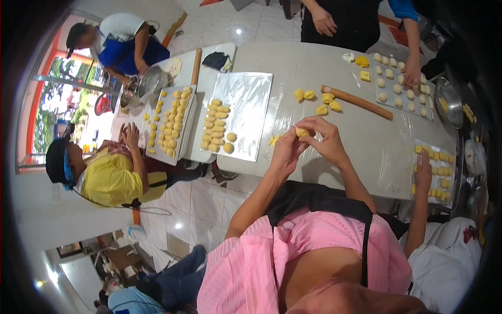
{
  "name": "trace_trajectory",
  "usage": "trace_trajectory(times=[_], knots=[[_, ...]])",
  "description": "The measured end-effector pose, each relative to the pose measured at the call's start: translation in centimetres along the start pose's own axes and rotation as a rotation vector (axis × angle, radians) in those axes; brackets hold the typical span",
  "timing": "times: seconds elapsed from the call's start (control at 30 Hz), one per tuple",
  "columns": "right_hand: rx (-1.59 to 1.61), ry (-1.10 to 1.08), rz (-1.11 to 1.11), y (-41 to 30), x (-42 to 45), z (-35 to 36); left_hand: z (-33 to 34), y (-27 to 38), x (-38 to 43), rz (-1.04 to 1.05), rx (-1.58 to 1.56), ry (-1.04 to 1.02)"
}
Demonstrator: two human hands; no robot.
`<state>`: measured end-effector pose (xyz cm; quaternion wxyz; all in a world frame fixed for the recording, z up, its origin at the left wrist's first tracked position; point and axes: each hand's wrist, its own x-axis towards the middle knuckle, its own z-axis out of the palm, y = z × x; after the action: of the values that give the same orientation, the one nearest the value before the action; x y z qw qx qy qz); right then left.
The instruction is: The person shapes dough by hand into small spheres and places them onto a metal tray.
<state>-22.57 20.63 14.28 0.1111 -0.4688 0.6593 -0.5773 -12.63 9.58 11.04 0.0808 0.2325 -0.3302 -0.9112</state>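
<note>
Between my left hand point(289, 149) and my right hand point(325, 139) is a small piece of yellow dough point(301, 132), pinched by the fingers of both above the table. Just left of my left hand, a bit of yellow filling or dough point(274, 139) lies on the tabletop, partly hidden by the fingers. Beyond my hands sit several yellow dough pieces point(324, 103), close to a wooden rolling pin point(357, 103). To the left, a metal baking tray point(251, 114) carries rows of shaped dough pieces point(215, 127) and two round balls point(230, 143).
The pale table point(270, 55) stretches across in front of me. A tray of white dough balls point(397, 91) and a steel bowl point(449, 103) stand at the far right. Another loaded tray point(433, 170) lies near right, under a co-worker's hand point(424, 172). More co-workers work at the left and across.
</note>
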Motion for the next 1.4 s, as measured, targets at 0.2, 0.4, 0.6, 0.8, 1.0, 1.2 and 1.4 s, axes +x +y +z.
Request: trace_trajectory(times=[0.2,0.4,0.6,0.8,1.0,1.2,1.4], knots=[[0.737,0.589,0.337,9.0,3.3,-5.0,3.1,1.9,-0.2,0.033,0.223,-0.092],[0.856,0.921,0.163,13.2,5.6,-12.4,2.1,0.5,0.3,-0.014,0.191,-0.095],[0.774,0.748,0.134,8.6,3.0,-8.8,4.1,0.7,1.4,0.118,0.304,-0.146],[0.711,0.449,0.099,2.6,1.3,-3.6,6.8,1.8,3.7,0.413,0.544,-0.193],[0.684,0.306,0.055,1.9,0.9,-3.6,7.3,1.8,2.9,0.436,0.529,-0.193],[0.693,0.338,0.081,1.6,0.8,-3.0,7.1,1.8,2.3,0.479,0.466,-0.185],[0.715,0.335,0.135,1.9,0.5,-2.9,6.5,1.6,1.8,0.364,0.418,-0.179]])
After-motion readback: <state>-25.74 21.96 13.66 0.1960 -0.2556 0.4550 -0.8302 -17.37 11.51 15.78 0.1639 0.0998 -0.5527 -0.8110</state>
